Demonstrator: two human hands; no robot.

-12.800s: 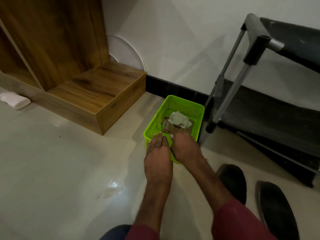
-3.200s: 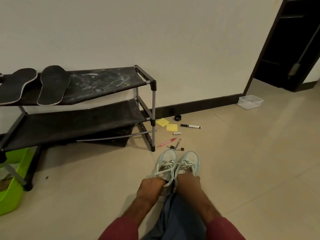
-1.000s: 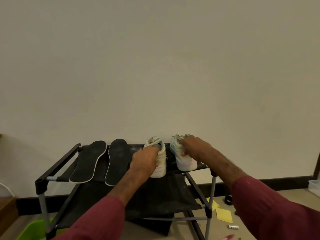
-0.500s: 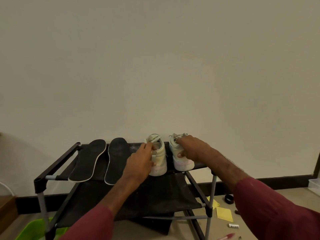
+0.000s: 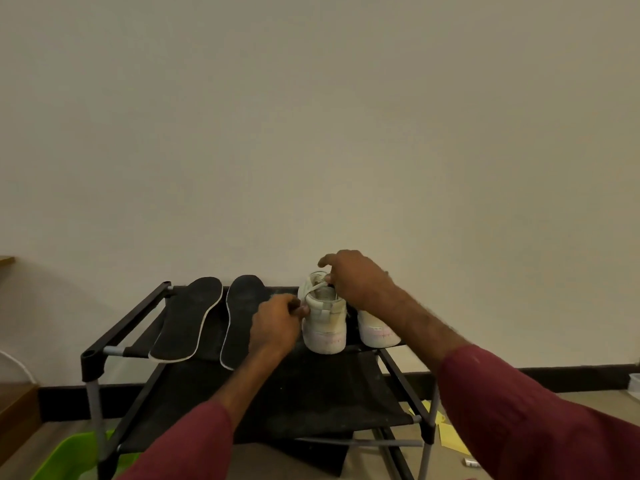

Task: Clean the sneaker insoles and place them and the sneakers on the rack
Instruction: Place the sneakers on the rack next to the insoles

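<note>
Two black insoles (image 5: pixel 188 317) (image 5: pixel 240 313) lie side by side on the left half of the black rack's (image 5: pixel 128 327) top shelf. Two pale sneakers stand on the right half, heels toward me. My left hand (image 5: pixel 277 323) has its fingers curled and pinches the collar edge of the left sneaker (image 5: pixel 325 323) from its left side. My right hand (image 5: pixel 356 282) reaches over that sneaker's opening, fingers curled at the lace and tongue, index finger lifted. My right forearm hides most of the right sneaker (image 5: pixel 375 332).
The rack's lower shelf (image 5: pixel 311 393) is bare black fabric. A green basket (image 5: pixel 65 459) sits on the floor under the rack's left end. Yellow notes (image 5: pixel 450 434) and a small marker (image 5: pixel 471 462) lie on the floor at right. A wooden step (image 5: pixel 14 407) stands far left.
Both sneakers went from the floor onto the top shelf beside the insoles. In the last half second my right hand shifted from the right sneaker over to the left one.
</note>
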